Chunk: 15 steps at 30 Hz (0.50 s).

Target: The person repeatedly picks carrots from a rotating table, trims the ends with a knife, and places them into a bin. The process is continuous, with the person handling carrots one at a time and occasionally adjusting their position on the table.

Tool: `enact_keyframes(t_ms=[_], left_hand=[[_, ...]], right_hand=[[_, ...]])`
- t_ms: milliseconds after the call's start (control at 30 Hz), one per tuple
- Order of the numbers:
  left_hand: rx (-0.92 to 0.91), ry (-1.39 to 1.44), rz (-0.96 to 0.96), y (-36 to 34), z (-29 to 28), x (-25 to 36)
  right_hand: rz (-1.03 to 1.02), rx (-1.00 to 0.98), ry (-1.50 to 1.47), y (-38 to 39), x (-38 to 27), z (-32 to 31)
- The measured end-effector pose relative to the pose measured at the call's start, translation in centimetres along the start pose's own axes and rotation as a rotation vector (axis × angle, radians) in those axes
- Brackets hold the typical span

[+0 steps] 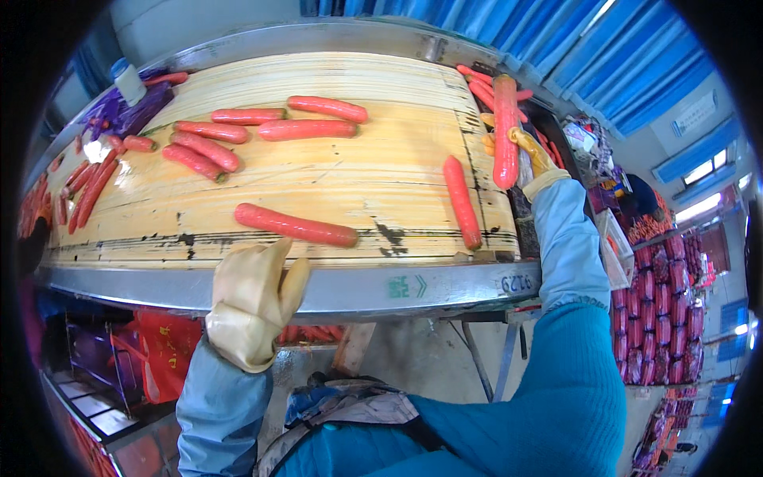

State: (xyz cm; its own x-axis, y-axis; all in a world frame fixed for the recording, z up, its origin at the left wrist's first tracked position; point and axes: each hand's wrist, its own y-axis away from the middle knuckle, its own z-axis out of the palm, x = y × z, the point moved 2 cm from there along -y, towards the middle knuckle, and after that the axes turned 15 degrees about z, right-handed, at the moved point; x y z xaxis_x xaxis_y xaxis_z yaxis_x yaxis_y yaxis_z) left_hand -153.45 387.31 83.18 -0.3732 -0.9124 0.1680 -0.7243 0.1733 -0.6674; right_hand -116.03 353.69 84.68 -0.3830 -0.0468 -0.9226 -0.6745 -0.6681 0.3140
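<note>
My right hand [531,156], in a yellow glove, grips a long orange carrot [505,131] held upright over the right end of the pale conveyor belt [358,171]. My left hand [253,300], in a cream glove with fingers apart, hovers empty at the belt's metal front rim [397,288]. Nearest to it lies a carrot [296,226] on the belt. Another carrot [462,200] lies lengthwise near the right end. Several more carrots [238,131] are scattered on the belt's far left half.
More carrots [83,191] pile at the left end beside a purple bag [135,111]. A dark chute [548,135] with carrots runs past the right end. Stacked red sacks [664,310] stand at right. A red bag [163,350] hangs under the belt.
</note>
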Motion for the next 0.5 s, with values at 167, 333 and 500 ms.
enact_keyframes(t_ms=[167, 333, 500], left_hand=[[-0.002, -0.057, 0.024, 1.0, -1.4, -0.3], [0.044, -0.029, 0.085, 2.3, -3.4, -0.6], [-0.046, 0.088, -0.037, 3.0, -5.4, -1.7]], right_hand=[[0.143, 0.203, 0.149, -7.5, -0.7, 3.1], [0.120, 0.741, 1.030, -16.4, -0.5, 7.7], [-0.085, 0.650, 1.303, -22.5, 2.9, 20.6]])
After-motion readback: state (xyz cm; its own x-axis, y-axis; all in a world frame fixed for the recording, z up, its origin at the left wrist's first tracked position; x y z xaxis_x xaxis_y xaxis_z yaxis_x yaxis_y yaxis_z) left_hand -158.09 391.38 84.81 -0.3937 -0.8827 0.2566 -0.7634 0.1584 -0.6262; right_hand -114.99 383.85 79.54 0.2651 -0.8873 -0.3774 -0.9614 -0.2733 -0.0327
